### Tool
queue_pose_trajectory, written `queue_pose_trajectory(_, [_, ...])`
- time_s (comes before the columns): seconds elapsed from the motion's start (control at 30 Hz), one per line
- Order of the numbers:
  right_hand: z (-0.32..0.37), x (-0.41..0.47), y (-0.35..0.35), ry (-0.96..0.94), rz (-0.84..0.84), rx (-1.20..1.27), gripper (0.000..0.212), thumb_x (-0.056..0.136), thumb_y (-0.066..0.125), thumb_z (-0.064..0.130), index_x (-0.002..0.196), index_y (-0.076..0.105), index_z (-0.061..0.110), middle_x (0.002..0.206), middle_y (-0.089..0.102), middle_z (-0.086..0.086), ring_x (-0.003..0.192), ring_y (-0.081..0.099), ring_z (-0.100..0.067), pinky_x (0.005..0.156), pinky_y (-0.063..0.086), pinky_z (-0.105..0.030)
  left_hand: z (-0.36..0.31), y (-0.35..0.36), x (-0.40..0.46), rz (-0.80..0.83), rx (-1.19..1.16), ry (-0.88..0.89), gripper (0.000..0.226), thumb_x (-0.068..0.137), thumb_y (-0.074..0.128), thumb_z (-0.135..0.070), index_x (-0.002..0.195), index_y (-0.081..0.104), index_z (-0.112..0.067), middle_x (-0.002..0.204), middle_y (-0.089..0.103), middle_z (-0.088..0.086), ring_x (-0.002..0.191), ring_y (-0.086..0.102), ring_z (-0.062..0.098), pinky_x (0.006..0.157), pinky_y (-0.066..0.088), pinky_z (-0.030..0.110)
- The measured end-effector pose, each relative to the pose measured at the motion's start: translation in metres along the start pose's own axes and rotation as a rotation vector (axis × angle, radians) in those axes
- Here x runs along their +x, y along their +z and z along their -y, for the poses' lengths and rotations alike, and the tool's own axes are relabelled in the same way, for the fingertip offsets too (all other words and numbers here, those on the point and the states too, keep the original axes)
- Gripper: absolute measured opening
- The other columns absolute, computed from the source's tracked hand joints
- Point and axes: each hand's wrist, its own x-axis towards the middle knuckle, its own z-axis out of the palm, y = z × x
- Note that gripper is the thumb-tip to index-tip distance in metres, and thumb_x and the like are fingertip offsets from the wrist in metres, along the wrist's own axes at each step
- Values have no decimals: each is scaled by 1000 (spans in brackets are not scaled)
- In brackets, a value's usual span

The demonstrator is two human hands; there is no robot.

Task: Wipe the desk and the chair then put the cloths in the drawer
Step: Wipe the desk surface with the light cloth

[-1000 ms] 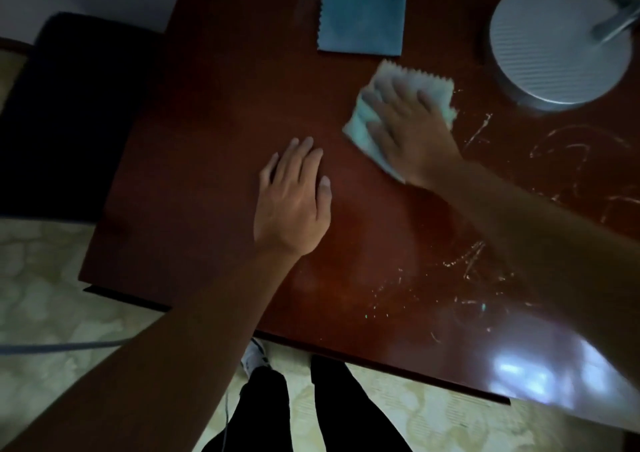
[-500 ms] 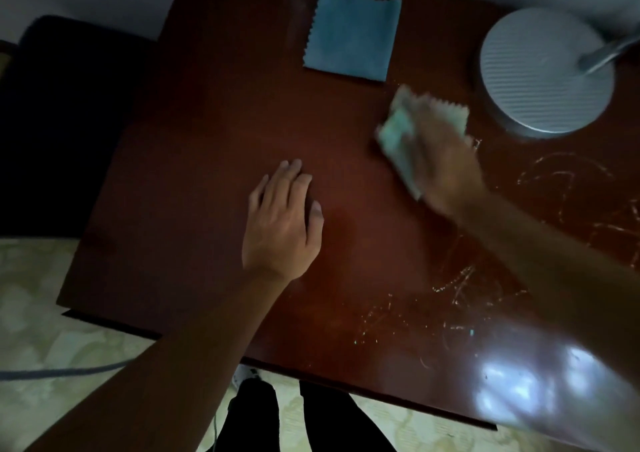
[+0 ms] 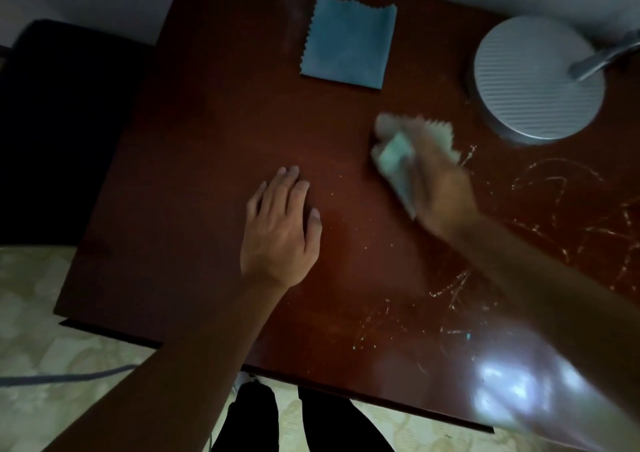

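Desk (image 3: pixel 207 192) of dark red wood fills the head view. Flat on it near the middle lies the left hand (image 3: pixel 280 233), fingers straight and relaxed. Between that hand and the round lamp base (image 3: pixel 533 81) the blurred right hand (image 3: pixel 436 181) presses a pale cloth (image 3: pixel 394 157) onto the desk; its finger posture cannot be told. A blue cloth (image 3: pixel 348 41) lies flat beyond both hands. A dark chair (image 3: pixel 62 122) stands left of the desk.
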Motion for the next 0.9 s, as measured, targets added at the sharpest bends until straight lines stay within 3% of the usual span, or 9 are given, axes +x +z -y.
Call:
queue_pose_trajectory(0.1, [-29, 69, -16, 117, -98, -133, 47, 106, 31, 27, 148, 35, 8, 149, 42, -17, 140, 37, -28, 117, 28, -42, 1, 0, 1, 30, -2, -11, 46, 98, 37, -33, 134, 51, -8, 149, 45, 11, 144, 32, 24, 119, 21, 41])
queue_pose_trajectory(0.23, [-34, 106, 8, 133, -20, -233, 50, 106, 28, 29, 150, 30, 6, 155, 33, -18, 144, 29, -30, 119, 19, -37, 2, 1, 0, 34, 13, -4, 46, 99, 38, -33, 134, 51, -7, 149, 45, 11, 144, 32, 24, 118, 21, 41])
queue_pose_trajectory(0.33, [0, 62, 35, 76, 41, -236, 53, 104, 32, 27, 151, 26, 3, 157, 28, -20, 146, 25, -32, 121, 18, -42, 0, 0, 1, 18, 19, -1, 44, 98, 40, -30, 132, 53, -5, 147, 47, 13, 142, 35, 26, 116, 25, 44])
queue_pose_trajectory(0.43, [39, -22, 52, -145, 116, -168, 49, 100, 44, 17, 145, 39, -1, 152, 37, -22, 143, 31, -35, 118, 27, -52, -2, -2, 0, -4, -8, 6, 44, 99, 37, -28, 130, 56, -3, 145, 49, 14, 140, 39, 28, 115, 27, 46])
queue_pose_trajectory(0.57, [43, -73, 50, -323, 249, -62, 45, 101, 44, 17, 144, 42, 4, 153, 38, -12, 147, 27, -24, 119, 25, -47, 0, 0, 1, 10, -20, -4, 44, 101, 32, -29, 131, 53, -5, 145, 48, 14, 141, 37, 27, 116, 26, 45])
queue_pose_trajectory(0.67, [32, -12, 44, -214, 175, -78, 46, 102, 44, 15, 145, 39, 0, 152, 38, -19, 145, 30, -30, 120, 23, -47, 0, 1, 0, -16, -55, -8, 43, 100, 35, -27, 130, 54, -3, 144, 50, 14, 140, 38, 27, 117, 26, 44])
queue_pose_trajectory(0.73, [27, 51, 44, -93, 126, -77, 43, 104, 39, 15, 144, 40, -1, 146, 45, -21, 139, 39, -32, 118, 24, -38, 0, 1, -1, -24, -70, -19, 42, 100, 36, -26, 130, 54, -3, 144, 50, 13, 140, 38, 26, 118, 25, 43])
queue_pose_trajectory(0.83, [23, 128, 45, 16, 91, -67, 35, 104, 34, 17, 126, 54, -2, 118, 62, -23, 110, 57, -36, 99, 38, -38, -1, 1, -1, -12, -89, -37, 43, 101, 33, -28, 132, 53, -5, 145, 49, 12, 142, 36, 24, 120, 22, 40])
queue_pose_trajectory(0.9, [22, 155, 46, 17, 59, -93, 37, 105, 32, 21, 127, 53, 0, 120, 61, -21, 112, 57, -34, 97, 38, -36, -1, 1, -1, -11, -94, -48, 44, 101, 31, -28, 132, 52, -6, 145, 49, 11, 141, 36, 23, 120, 19, 37])
